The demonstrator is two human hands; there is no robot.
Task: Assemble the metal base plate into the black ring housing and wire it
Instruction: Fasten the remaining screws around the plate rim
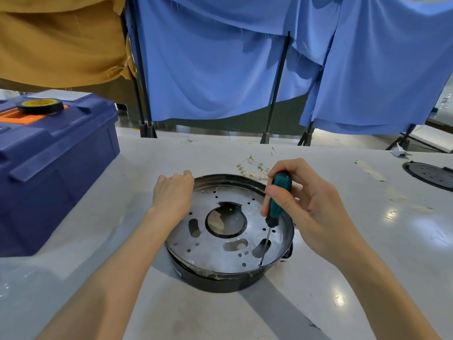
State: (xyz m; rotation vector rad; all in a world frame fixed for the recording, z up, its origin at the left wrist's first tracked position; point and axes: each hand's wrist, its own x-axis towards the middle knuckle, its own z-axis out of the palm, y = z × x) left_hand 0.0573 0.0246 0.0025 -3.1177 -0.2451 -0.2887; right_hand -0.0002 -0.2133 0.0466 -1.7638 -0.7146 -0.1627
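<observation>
From the head view, we judge we are at the fastening step. The metal base plate [208, 253] sits inside the black ring housing [215, 284] on the worktop [343, 266]. Our right hand [308, 207] has its fingers clamped on the teal screwdriver [274, 209], whose tip stands at the plate's near-right edge. Our left hand [172, 195] curls its fingers over the housing's far-left rim to steady it. Next comes turning the tool upright under steady pressure. The wires [255, 168] lie behind the housing, not yet attached. We can read no writing.
</observation>
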